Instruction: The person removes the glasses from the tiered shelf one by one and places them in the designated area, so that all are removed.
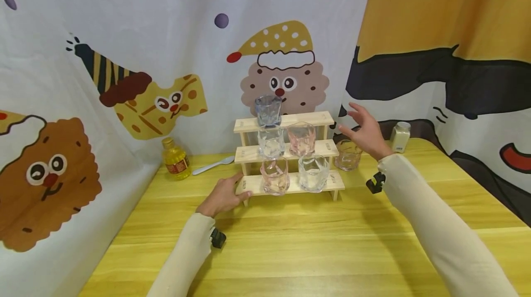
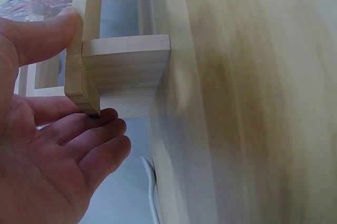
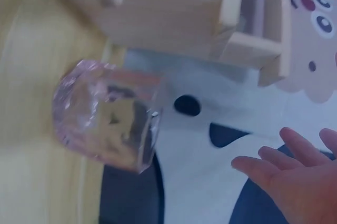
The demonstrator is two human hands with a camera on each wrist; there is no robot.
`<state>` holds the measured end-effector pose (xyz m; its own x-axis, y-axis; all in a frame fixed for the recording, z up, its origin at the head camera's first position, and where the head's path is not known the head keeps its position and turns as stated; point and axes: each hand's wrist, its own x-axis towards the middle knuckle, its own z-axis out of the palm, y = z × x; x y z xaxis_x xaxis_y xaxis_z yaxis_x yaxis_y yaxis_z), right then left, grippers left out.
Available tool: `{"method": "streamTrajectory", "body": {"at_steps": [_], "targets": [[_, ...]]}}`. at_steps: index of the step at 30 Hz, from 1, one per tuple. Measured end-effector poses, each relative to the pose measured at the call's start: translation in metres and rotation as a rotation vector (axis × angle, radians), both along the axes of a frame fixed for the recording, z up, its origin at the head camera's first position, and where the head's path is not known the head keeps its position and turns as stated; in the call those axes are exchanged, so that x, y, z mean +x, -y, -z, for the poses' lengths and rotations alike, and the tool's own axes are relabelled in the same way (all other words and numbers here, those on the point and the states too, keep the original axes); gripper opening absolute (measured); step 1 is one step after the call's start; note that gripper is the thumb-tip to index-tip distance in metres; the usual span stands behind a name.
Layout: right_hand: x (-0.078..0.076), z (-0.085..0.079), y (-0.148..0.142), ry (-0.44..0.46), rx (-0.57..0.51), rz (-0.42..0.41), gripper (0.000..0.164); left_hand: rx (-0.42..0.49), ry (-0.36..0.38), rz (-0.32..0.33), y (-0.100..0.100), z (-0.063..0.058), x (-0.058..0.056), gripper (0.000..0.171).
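Head: our left hand [image 1: 224, 196] grips wooden rack [image 1: 325, 149]; right hand [image 1: 366, 133] hovers, fingers spread, near pink glass [image 1: 347, 160] on table [image 1: 290, 246]. Left wrist: fingers pinch lowest tier [image 2: 79, 66]. Right wrist: glass untouched; we'd reach lower, clear of rack.

No text can be read: the label [image 1: 179, 167] on the bottle [image 1: 176, 160], at nine o'clock from the stand [image 1: 325, 148], and the stand's marks [image 1: 244, 185] are too small.
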<state>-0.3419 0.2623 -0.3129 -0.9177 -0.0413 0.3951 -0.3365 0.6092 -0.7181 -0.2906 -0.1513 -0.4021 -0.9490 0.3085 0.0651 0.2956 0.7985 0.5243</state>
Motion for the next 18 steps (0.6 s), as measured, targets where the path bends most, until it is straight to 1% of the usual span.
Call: {"method": "streamTrajectory", "body": {"at_steps": [5,12,18], "targets": [[0.000,-0.011,0.013,0.009,-0.010,-0.079,0.080,-0.004,0.000,-0.001,0.000,0.001,-0.001,0.067],[-0.006,-0.031,0.035,0.031,0.001,-0.176,0.080,-0.012,0.027,0.002,0.001,0.000,-0.002,0.068],[-0.008,-0.049,0.058,0.067,0.085,-0.240,0.081,-0.021,0.005,-0.001,0.001,0.002,-0.001,0.067]]}}
